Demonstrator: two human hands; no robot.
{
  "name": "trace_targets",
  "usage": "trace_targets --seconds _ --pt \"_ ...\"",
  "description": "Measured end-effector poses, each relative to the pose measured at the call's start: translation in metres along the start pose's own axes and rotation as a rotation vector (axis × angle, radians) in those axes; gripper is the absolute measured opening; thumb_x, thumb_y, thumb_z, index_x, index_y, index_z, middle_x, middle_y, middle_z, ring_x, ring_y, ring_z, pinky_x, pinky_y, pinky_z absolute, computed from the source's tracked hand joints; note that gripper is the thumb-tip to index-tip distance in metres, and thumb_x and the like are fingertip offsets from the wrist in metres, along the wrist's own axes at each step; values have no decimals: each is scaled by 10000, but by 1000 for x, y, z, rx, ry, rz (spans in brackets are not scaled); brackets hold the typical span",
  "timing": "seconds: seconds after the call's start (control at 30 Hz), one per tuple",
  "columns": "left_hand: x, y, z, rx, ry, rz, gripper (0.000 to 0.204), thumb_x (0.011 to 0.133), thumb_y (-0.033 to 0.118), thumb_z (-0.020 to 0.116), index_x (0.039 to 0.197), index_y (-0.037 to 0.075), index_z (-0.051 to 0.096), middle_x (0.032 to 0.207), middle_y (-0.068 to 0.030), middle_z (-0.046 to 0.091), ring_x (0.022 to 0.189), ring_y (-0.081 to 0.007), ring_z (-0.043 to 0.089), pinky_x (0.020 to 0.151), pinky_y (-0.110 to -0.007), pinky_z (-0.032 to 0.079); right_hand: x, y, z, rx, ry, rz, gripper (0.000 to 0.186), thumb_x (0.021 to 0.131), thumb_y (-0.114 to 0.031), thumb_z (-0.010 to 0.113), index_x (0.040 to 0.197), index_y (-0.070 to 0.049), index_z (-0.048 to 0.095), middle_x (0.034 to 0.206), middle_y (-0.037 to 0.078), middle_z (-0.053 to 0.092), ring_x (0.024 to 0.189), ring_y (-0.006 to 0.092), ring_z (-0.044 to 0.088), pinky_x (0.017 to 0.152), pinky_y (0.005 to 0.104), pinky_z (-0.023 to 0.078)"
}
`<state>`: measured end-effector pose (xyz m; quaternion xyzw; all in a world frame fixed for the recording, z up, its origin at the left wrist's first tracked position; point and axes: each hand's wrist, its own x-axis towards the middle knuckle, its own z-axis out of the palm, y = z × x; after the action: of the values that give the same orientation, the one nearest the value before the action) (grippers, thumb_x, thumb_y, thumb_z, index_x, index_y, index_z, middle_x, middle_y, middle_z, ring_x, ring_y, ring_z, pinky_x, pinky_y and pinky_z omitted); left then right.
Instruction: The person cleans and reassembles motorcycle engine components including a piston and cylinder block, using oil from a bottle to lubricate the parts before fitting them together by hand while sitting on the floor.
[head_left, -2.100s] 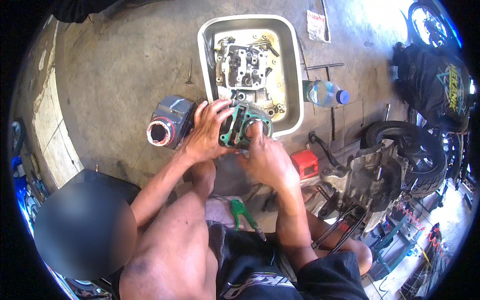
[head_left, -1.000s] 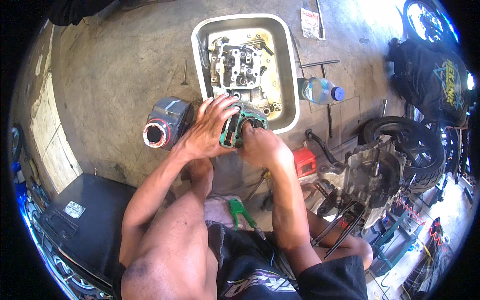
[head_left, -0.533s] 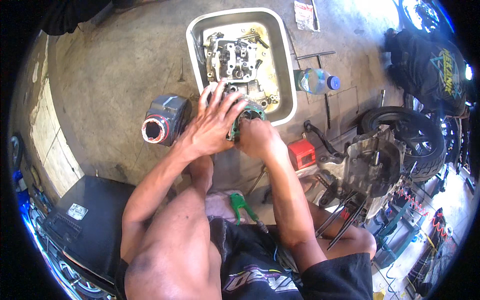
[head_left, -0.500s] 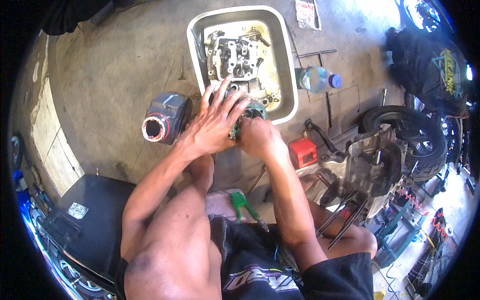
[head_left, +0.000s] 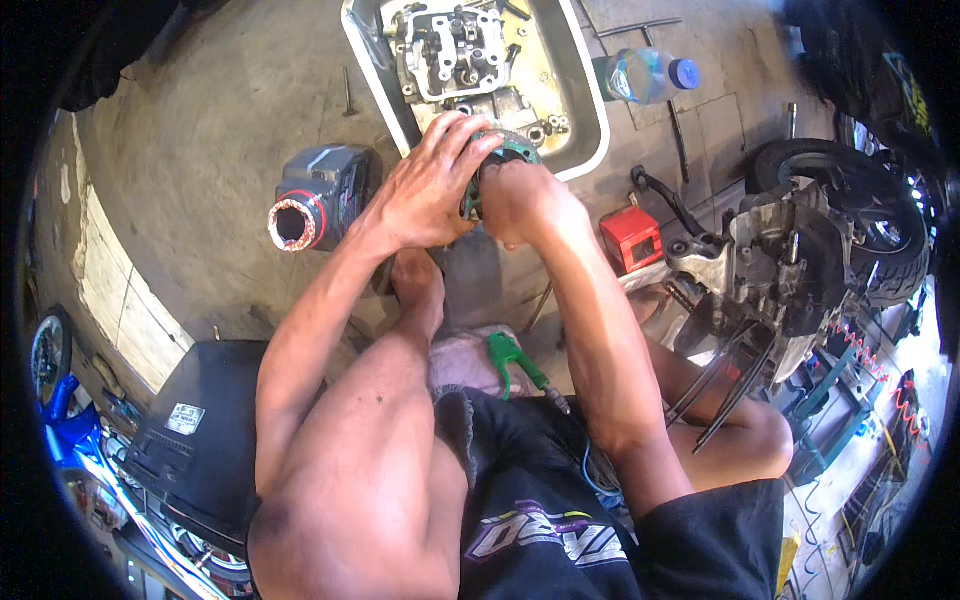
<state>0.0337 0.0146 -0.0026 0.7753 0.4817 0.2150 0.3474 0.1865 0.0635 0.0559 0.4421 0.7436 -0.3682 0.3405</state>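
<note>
Between my hands, at the near edge of the tray, is an engine cylinder point(head_left: 522, 147) with a green rim and a dark opening. My left hand point(head_left: 425, 190) grips its left side, with the fingers bent over the top. My right hand point(head_left: 525, 200) is curled at the opening, its fingertips hidden, so I cannot tell what they hold. Just beyond, a grey tray point(head_left: 597, 135) holds a cylinder head point(head_left: 455, 50) and several small metal parts lying in yellowish liquid.
A dark grey bottle point(head_left: 335, 190) with its open end toward me is at left. Right of the tray are a clear bottle point(head_left: 640, 77) with a blue cap, a red box point(head_left: 632, 238) and an engine case point(head_left: 760, 260) with long studs. A green air gun point(head_left: 515, 362) lies on a cloth near my lap.
My left fingers were spread out and are now bent closer round the cylinder. My right hand stays at the opening. The whole view has shifted, so the tray sits higher in it.
</note>
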Motion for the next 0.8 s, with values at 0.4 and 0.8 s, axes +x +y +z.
trace_targets --seconds 0.4,0.8 --pt "-20 61 -71 -37 146 12 942 592 221 914 1418 83 482 1431 -172 467 1365 -429 412 1152 -531 376 -42 84 67 1981 751 -154 258 1022 -194 605 1257 -89 584 1063 42 664 939 121 619 864 306 512" --pt "-18 114 -115 -68 210 25 817 627 169 906 1353 67 547 1341 -196 544 1258 -427 512 1076 -525 425 16 20 112 2416 -111 -578 370 1055 -303 541 1345 -75 566 1237 96 656 1150 206 615 1026 362 488"
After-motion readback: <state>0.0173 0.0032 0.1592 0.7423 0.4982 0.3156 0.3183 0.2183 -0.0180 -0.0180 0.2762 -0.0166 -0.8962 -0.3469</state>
